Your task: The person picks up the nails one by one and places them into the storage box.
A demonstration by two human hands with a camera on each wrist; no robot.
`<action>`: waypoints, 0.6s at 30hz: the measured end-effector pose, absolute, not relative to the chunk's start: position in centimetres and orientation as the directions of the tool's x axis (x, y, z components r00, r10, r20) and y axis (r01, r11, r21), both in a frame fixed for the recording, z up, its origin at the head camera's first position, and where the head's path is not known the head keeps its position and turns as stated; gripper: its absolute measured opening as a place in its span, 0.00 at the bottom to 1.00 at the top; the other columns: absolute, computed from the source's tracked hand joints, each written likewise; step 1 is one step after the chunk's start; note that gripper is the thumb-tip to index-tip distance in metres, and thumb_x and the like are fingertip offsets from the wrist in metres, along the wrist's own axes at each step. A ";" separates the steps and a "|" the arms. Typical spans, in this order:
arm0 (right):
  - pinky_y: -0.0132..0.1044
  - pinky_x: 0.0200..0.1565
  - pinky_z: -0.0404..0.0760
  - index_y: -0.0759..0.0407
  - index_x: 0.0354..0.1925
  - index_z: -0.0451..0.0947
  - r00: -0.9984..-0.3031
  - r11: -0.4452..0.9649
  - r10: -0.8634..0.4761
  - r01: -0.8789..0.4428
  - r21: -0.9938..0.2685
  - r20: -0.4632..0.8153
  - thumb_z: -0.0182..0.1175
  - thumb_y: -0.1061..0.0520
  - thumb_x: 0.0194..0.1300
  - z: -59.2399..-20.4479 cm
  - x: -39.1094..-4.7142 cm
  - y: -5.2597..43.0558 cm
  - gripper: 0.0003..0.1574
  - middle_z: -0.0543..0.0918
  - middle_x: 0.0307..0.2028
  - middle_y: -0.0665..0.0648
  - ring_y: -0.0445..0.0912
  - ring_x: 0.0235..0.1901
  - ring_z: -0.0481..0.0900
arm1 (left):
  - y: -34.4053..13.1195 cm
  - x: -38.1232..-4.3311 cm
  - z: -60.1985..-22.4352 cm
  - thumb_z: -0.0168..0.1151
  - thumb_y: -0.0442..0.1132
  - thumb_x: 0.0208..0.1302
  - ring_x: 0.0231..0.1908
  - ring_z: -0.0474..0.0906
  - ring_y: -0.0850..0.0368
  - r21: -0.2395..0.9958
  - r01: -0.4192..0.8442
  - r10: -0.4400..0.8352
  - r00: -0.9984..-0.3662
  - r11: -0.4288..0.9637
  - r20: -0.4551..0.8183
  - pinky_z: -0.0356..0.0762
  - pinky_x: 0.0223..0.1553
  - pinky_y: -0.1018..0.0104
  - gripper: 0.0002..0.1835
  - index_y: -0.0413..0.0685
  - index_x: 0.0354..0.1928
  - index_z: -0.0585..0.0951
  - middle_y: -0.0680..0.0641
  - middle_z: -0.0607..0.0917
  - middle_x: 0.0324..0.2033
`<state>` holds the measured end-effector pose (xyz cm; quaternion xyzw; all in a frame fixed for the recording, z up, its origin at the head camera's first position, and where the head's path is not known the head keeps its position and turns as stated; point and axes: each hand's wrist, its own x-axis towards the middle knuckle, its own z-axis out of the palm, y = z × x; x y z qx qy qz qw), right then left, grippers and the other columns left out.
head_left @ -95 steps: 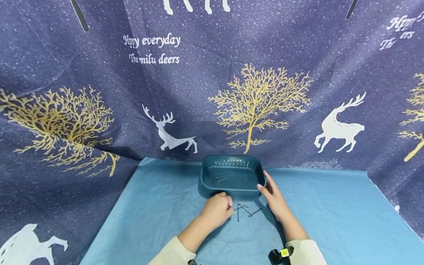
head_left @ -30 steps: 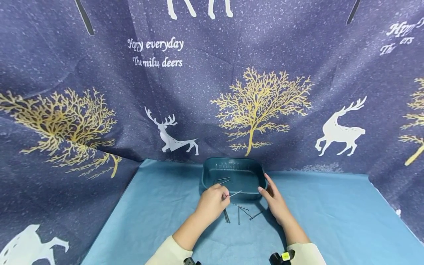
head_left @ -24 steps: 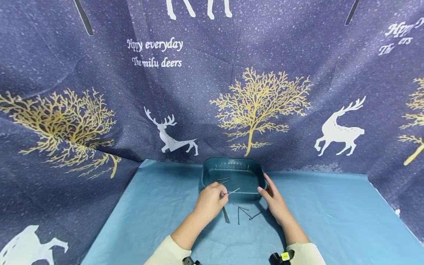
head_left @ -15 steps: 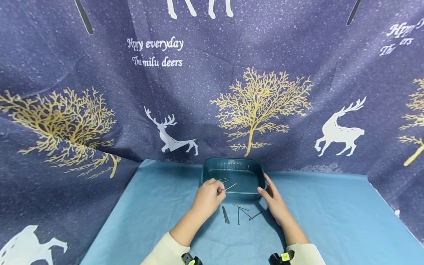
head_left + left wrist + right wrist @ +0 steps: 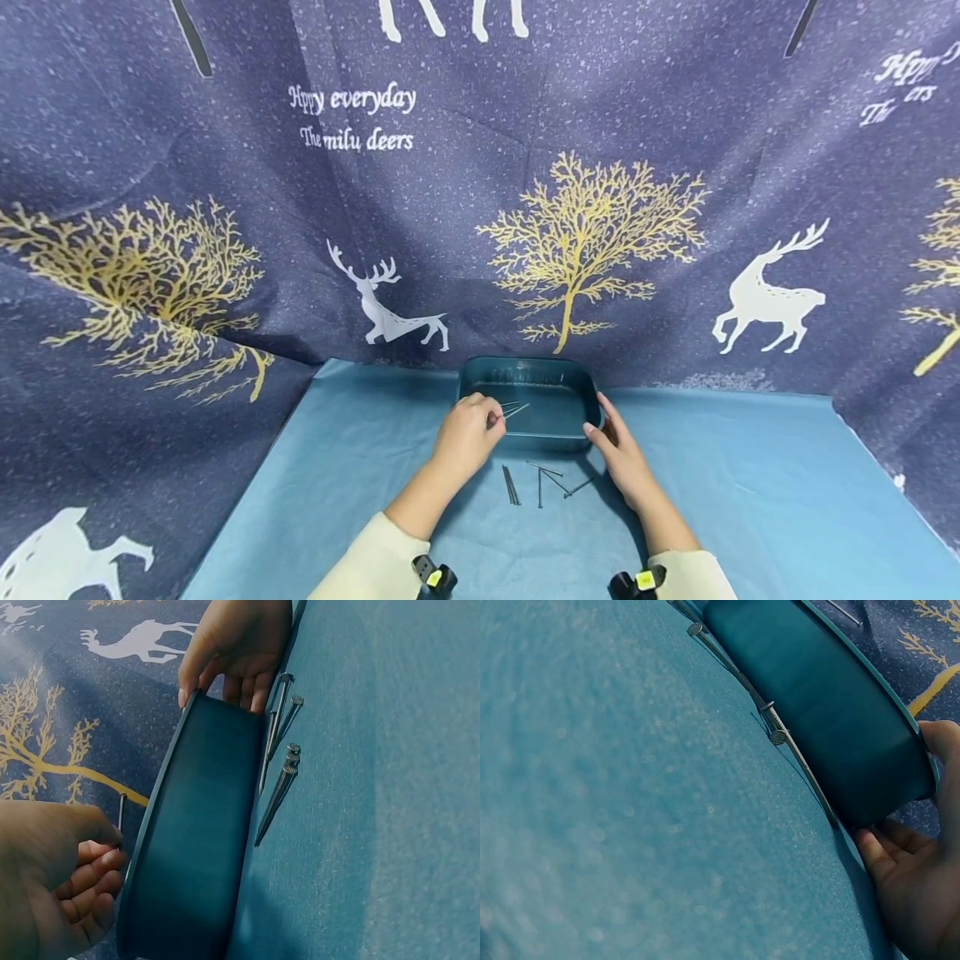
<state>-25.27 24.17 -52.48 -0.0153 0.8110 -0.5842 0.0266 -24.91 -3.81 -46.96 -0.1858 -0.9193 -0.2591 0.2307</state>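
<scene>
My left hand point(image 5: 468, 433) pinches a steel nail point(image 5: 122, 814) between thumb and forefinger, above the left front rim of a dark teal plastic bin point(image 5: 551, 444). The nail slants out over the bin's inside. At the bin's right end, my right hand point(image 5: 624, 454) grips the wall, its thumb at the rim and its fingers lower down in the right wrist view. Inside the bin lie other nails point(image 5: 510, 404), partly hidden behind the left hand. In front of it, several nails point(image 5: 511, 486) lie close together, and a looser, crossing group of nails point(image 5: 540, 489) lies to their right.
Light blue cloth point(image 5: 750, 492) covers the table. Behind the bin rises a dark blue backdrop point(image 5: 465, 208) printed with deer and golden trees. Each wrist carries a small black camera point(image 5: 435, 577) on a strap.
The left hand has picked up a nail from beside the grouped nails, raised it and carried it forward and left over the bin's rim. The right hand has stayed on the bin.
</scene>
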 end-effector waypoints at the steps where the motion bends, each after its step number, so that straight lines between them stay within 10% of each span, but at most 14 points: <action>1: 0.65 0.76 0.48 0.36 0.81 0.42 -0.998 0.316 -0.055 0.004 -0.949 -0.022 0.51 0.41 0.78 -52.5 -25.3 24.2 0.44 0.39 0.81 0.63 0.64 0.80 0.40 | -3.8 -25.0 -47.0 0.69 0.38 0.59 0.30 0.76 0.60 0.390 0.462 0.222 -0.823 0.797 0.523 0.76 0.31 0.69 0.06 0.53 0.27 0.81 0.55 0.79 0.27; 18: 0.64 0.76 0.50 0.35 0.81 0.42 -0.998 0.316 -0.055 -0.001 -0.949 -0.017 0.52 0.39 0.76 -52.2 -24.9 24.1 0.45 0.40 0.81 0.64 0.64 0.80 0.42 | -3.6 -26.2 -46.5 0.69 0.42 0.64 0.37 0.81 0.55 0.442 0.370 0.187 -0.895 0.817 0.404 0.81 0.39 0.61 0.06 0.49 0.40 0.86 0.52 0.85 0.35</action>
